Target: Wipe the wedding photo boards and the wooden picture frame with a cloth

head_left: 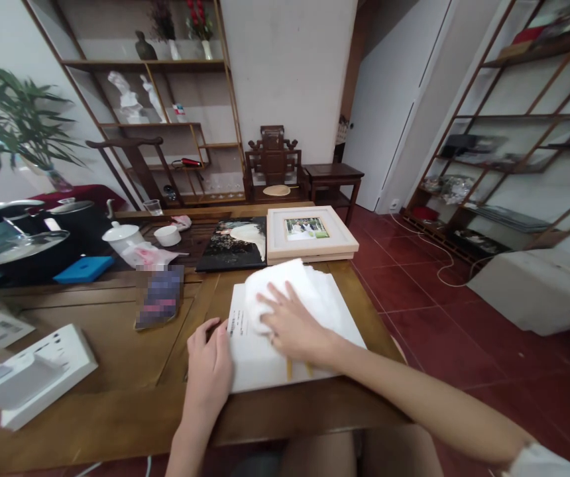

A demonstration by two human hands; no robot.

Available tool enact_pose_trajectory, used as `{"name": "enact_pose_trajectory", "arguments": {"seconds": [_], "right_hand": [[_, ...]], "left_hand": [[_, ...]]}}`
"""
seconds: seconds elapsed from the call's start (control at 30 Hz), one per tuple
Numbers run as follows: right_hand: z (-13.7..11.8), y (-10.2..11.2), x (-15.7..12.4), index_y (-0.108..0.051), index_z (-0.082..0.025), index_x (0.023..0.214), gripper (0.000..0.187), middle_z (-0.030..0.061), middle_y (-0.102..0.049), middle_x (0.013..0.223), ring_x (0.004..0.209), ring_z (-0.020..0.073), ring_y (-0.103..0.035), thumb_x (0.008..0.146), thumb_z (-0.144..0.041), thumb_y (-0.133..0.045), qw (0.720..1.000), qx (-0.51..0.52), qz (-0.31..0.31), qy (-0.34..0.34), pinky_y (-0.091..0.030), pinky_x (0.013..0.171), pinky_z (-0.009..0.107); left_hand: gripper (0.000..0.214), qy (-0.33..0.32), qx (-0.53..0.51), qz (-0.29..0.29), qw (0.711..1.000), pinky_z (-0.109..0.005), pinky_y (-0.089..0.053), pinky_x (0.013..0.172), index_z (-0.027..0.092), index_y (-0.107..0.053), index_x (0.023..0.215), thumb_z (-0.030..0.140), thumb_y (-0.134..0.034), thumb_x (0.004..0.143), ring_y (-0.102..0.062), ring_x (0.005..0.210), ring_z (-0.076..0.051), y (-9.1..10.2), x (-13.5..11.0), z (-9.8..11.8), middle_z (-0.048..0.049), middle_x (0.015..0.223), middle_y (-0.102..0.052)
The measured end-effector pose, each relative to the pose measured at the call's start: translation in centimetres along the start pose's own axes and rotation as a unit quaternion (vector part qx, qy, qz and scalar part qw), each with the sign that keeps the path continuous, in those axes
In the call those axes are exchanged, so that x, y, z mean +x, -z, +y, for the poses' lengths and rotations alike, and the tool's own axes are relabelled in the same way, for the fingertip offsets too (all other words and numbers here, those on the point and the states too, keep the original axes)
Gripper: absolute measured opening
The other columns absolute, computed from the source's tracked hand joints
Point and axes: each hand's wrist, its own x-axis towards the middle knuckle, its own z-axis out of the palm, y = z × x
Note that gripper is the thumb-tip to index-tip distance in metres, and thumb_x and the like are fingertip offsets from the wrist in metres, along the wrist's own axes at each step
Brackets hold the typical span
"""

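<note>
Your right hand point(295, 326) lay palm-down, fingers spread and ungrasping, on the cloth point(281, 272); your left hand point(210, 354) curved against the panel point(258, 366), grip indeterminable.

- White, flat rectangular board point(265, 364): lies flat on the brown wooden desk point(265, 424) by its near edge, with a black barcode and small dark print toward the left side.
- Crumpled, soft white cloth or tissue point(282, 273): bunched over the board's far middle part, partly covered.
- Two short, narrow yellow strips point(289, 369): side by side at the board's near part, material unclear.
</note>
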Motion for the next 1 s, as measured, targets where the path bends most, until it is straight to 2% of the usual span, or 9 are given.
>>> {"name": "enact_pose_trajectory", "arguments": {"seconds": [0.2,0.33,0.4,0.47,0.6,0.73,0.87,0.93,1.0], "right_hand": [[-1.6,2.4,-6.3,-0.067,-0.017,0.09,0.019,0.0059,-0.049,0.137,0.137,0.0225,-0.023,0.076,-0.016,-0.054,0.983,0.083,-0.089,0.138,-0.009,0.114,0.045],[-0.1,3.1,-10.7,-0.064,-0.018,0.084,0.019,0.0087,-0.045,0.14,0.136,0.0256,-0.027,0.078,-0.01,-0.047,0.997,0.076,-0.024,-0.014,-0.005,0.111,0.058],[0.6,1.9,-11.6,-0.061,-0.018,0.075,0.02,0.0101,-0.042,0.141,0.138,0.0311,-0.017,0.079,-0.008,-0.044,0.993,0.038,0.037,-0.101,-0.001,0.105,0.069],[1.1,0.4,-11.9,-0.057,-0.018,0.07,0.021,0.0098,-0.044,0.14,0.139,0.0318,-0.01,0.078,-0.007,-0.042,0.991,0.017,0.06,-0.121,-0.001,0.103,0.072],[1.6,-1.4,-12.0,-0.054,-0.019,0.065,0.022,0.0079,-0.047,0.138,0.14,0.0299,-0.007,0.078,-0.006,-0.042,0.993,0.006,0.081,-0.086,-0.004,0.105,0.07],[1.6,-0.8,-12.4,-0.058,-0.018,0.072,0.021,0.0106,-0.045,0.139,0.14,0.0309,-0.01,0.087,-0.015,-0.044,0.989,0.005,0.139,-0.059,-0.006,0.105,0.07],[0.2,-0.2,-12.1,-0.063,-0.016,0.099,0.038,0.0133,-0.033,0.146,0.137,0.0425,-0.01,0.08,-0.049,-0.059,0.988,-0.035,0.148,-0.03,0.004,0.098,0.078],[-0.6,-0.6,-11.7,-0.056,-0.018,0.12,0.051,0.0124,-0.033,0.146,0.136,0.0437,-0.013,0.077,-0.044,-0.062,0.983,-0.052,0.172,-0.021,0.003,0.098,0.078],[-1.0,-1.5,-11.4,-0.042,-0.018,0.135,0.059,0.011,-0.039,0.143,0.135,0.0378,-0.024,0.079,-0.025,-0.057,0.97,-0.041,0.239,-0.026,-0.012,0.105,0.07]], "left_hand": [[0.044,0.014,-0.008,0.003,1.0,-0.052,-0.034,0.1,0.017,-0.067,0.105,0.035,-0.03,0.091,-0.044,0.114,-0.03,0.1,0.0,-0.3,-0.0149,0.115,-0.054],[0.034,0.018,-0.044,0.016,0.999,-0.052,-0.034,0.101,0.021,-0.07,0.097,0.039,-0.045,0.083,-0.047,0.111,-0.031,-0.1,0.3,-0.7,-0.0112,0.111,-0.058],[0.031,0.07,-0.084,0.006,0.994,-0.053,-0.031,0.103,0.022,-0.072,0.09,0.041,-0.051,0.077,-0.046,0.113,-0.032,0.0,0.7,-0.6,-0.0096,0.111,-0.06],[0.029,0.153,-0.119,-0.025,0.981,-0.05,-0.025,0.108,0.022,-0.073,0.085,0.039,-0.052,0.074,-0.041,0.121,-0.032,0.3,1.3,0.0,-0.0092,0.117,-0.06],[0.025,0.272,-0.257,-0.035,0.927,-0.042,-0.022,0.11,0.018,-0.072,0.083,0.036,-0.06,0.069,-0.035,0.13,-0.03,1.7,1.8,2.5,-0.0107,0.127,-0.057],[0.054,0.353,-0.467,-0.098,0.805,-0.037,-0.047,0.086,0.021,-0.061,0.116,0.038,-0.071,0.065,-0.057,0.11,-0.031,3.7,0.8,5.9,-0.0087,0.116,-0.065],[0.057,0.36,-0.552,-0.056,0.75,-0.034,-0.049,0.083,0.024,-0.057,0.124,0.046,-0.066,0.071,-0.055,0.114,-0.031,5.6,-0.8,8.8,-0.0062,0.125,-0.061],[0.054,0.367,-0.587,-0.049,0.72,-0.039,-0.049,0.086,0.029,-0.055,0.125,0.054,-0.056,0.077,-0.053,0.118,-0.032,6.3,-1.6,10.0,-0.0045,0.129,-0.059],[0.055,0.349,-0.601,-0.035,0.718,-0.04,-0.048,0.088,0.032,-0.056,0.125,0.06,-0.051,0.078,-0.051,0.12,-0.032,6.8,-2.4,10.9,-0.0032,0.127,-0.06]]}}
